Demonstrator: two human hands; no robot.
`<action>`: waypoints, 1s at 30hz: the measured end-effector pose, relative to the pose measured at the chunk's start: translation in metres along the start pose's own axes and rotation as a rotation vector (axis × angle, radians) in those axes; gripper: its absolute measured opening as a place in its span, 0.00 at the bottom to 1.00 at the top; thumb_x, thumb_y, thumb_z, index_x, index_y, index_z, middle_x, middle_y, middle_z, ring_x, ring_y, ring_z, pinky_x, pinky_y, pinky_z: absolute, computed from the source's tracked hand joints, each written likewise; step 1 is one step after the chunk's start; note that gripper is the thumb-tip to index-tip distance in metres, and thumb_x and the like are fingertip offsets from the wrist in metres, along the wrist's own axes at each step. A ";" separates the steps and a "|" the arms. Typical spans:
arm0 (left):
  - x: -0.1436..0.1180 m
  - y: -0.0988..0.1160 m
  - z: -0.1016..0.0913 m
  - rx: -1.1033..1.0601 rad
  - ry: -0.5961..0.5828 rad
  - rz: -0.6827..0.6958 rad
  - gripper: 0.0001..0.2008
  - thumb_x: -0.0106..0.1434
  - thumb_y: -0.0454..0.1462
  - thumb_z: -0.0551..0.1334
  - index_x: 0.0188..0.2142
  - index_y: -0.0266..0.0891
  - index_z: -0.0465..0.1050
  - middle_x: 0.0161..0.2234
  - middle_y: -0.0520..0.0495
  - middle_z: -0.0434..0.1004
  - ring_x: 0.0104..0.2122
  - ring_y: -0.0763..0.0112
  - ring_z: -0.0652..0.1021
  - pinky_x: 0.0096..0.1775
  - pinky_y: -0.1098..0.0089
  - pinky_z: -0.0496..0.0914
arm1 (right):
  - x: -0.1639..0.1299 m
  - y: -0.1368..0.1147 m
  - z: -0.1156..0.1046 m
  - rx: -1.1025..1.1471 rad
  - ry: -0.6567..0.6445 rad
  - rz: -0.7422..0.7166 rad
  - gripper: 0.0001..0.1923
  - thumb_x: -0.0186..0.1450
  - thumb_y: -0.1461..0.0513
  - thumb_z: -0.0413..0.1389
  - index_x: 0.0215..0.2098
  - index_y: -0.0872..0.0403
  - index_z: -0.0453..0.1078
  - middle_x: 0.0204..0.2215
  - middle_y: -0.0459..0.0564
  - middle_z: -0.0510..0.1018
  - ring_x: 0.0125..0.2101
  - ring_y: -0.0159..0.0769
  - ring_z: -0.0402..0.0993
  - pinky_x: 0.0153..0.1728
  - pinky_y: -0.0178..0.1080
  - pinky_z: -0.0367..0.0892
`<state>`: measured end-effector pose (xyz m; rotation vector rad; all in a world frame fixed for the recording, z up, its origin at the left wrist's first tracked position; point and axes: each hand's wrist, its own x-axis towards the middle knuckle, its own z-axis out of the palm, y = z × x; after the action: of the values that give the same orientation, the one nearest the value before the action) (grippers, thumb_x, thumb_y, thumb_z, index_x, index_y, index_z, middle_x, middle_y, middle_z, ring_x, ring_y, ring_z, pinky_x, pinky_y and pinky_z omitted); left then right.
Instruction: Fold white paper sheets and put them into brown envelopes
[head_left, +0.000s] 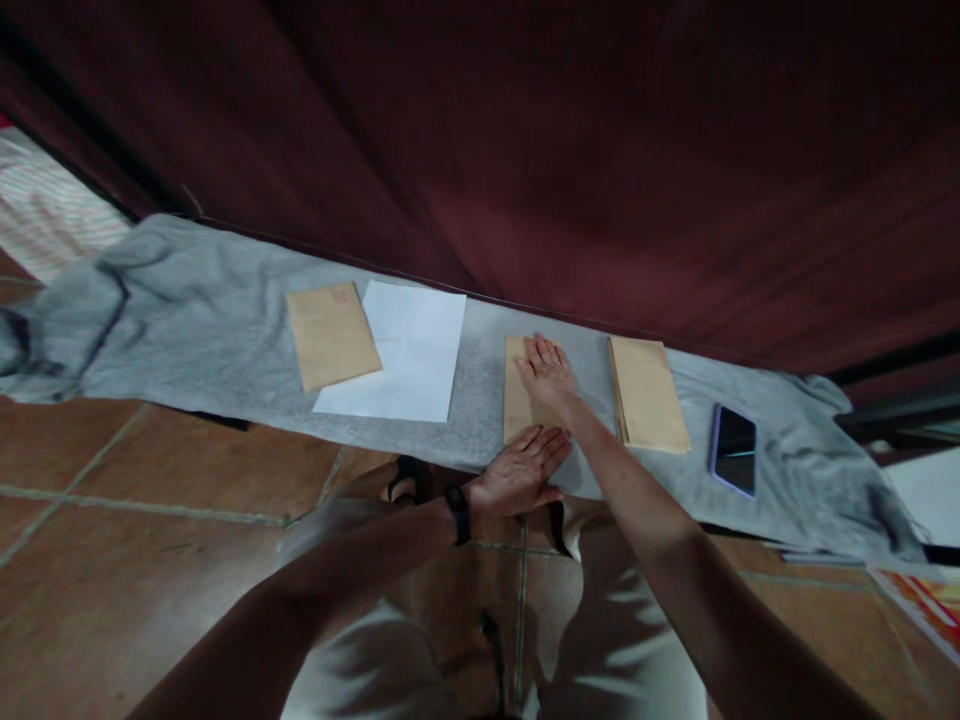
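Observation:
A brown paper envelope [519, 395] lies flat on the grey cloth in front of me, partly covered by both hands. My left hand [517, 472], with a dark band on its wrist, rests across the envelope's near end, fingers stretched out. Toward the far end, my right hand [549, 370] lies flat on the same envelope with its fingers extended. To the right sits a stack of similar brown envelopes [651, 395]. Another brown envelope [332, 335] is on the left, overlapping white paper [416, 350].
A phone [734, 450] with a purple edge lies right of the stack. The grey cloth [202, 320] covers a long narrow surface, wrinkled at both ends. Behind it hangs a dark red curtain [525, 180]. Below is a tiled floor [150, 560].

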<state>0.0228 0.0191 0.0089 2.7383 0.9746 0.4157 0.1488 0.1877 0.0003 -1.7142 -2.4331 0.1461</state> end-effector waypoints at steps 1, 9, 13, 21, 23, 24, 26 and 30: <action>0.000 0.000 0.001 -0.003 -0.004 0.000 0.38 0.73 0.54 0.54 0.72 0.31 0.54 0.72 0.34 0.56 0.72 0.56 0.57 0.72 0.57 0.45 | 0.000 0.000 0.002 0.003 0.023 0.022 0.33 0.78 0.51 0.38 0.75 0.61 0.51 0.75 0.62 0.50 0.74 0.47 0.46 0.72 0.53 0.42; 0.000 0.001 0.003 0.015 0.005 0.003 0.37 0.73 0.54 0.55 0.72 0.32 0.54 0.72 0.34 0.57 0.72 0.56 0.58 0.71 0.55 0.48 | -0.020 0.005 0.006 0.088 0.111 0.129 0.37 0.78 0.50 0.38 0.73 0.70 0.51 0.73 0.71 0.52 0.73 0.53 0.49 0.70 0.58 0.46; 0.000 0.003 0.003 0.025 -0.003 -0.023 0.38 0.71 0.54 0.58 0.71 0.34 0.56 0.72 0.34 0.58 0.72 0.57 0.59 0.71 0.56 0.48 | -0.047 0.011 0.001 0.102 0.088 0.098 0.38 0.78 0.48 0.37 0.73 0.68 0.52 0.73 0.69 0.53 0.73 0.51 0.49 0.71 0.56 0.47; 0.000 0.007 0.000 0.032 -0.035 -0.049 0.38 0.70 0.54 0.60 0.69 0.31 0.59 0.69 0.32 0.64 0.71 0.55 0.60 0.71 0.55 0.48 | -0.105 0.018 -0.010 0.098 -0.059 0.062 0.34 0.78 0.51 0.39 0.76 0.60 0.48 0.75 0.62 0.51 0.74 0.48 0.47 0.71 0.56 0.46; 0.000 0.007 -0.001 0.038 -0.030 -0.053 0.38 0.70 0.55 0.59 0.68 0.29 0.61 0.68 0.30 0.64 0.71 0.54 0.60 0.71 0.55 0.49 | -0.116 0.019 -0.011 0.101 -0.069 0.045 0.33 0.78 0.52 0.39 0.76 0.57 0.47 0.75 0.60 0.51 0.74 0.47 0.47 0.71 0.55 0.47; -0.001 0.007 -0.001 0.040 -0.025 -0.055 0.38 0.70 0.55 0.59 0.67 0.28 0.62 0.68 0.30 0.64 0.71 0.53 0.60 0.71 0.55 0.49 | -0.121 0.019 -0.011 0.105 -0.064 0.029 0.33 0.78 0.52 0.39 0.76 0.56 0.47 0.75 0.59 0.51 0.74 0.47 0.47 0.71 0.55 0.48; -0.002 0.007 -0.001 0.049 -0.013 -0.057 0.39 0.70 0.57 0.58 0.67 0.28 0.62 0.68 0.29 0.64 0.71 0.53 0.60 0.71 0.54 0.49 | -0.129 0.019 -0.011 0.116 -0.044 0.005 0.32 0.78 0.52 0.40 0.76 0.55 0.47 0.75 0.59 0.52 0.74 0.47 0.47 0.71 0.55 0.48; -0.004 0.004 -0.003 0.054 -0.014 -0.049 0.39 0.72 0.57 0.54 0.69 0.29 0.61 0.68 0.30 0.64 0.71 0.55 0.62 0.71 0.55 0.50 | -0.138 0.017 -0.009 0.145 -0.019 0.004 0.31 0.78 0.54 0.41 0.76 0.55 0.48 0.74 0.59 0.53 0.74 0.46 0.49 0.71 0.56 0.49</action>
<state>0.0211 0.0132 0.0123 2.7546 1.0625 0.3661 0.2118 0.0639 -0.0039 -1.6625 -2.3682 0.3314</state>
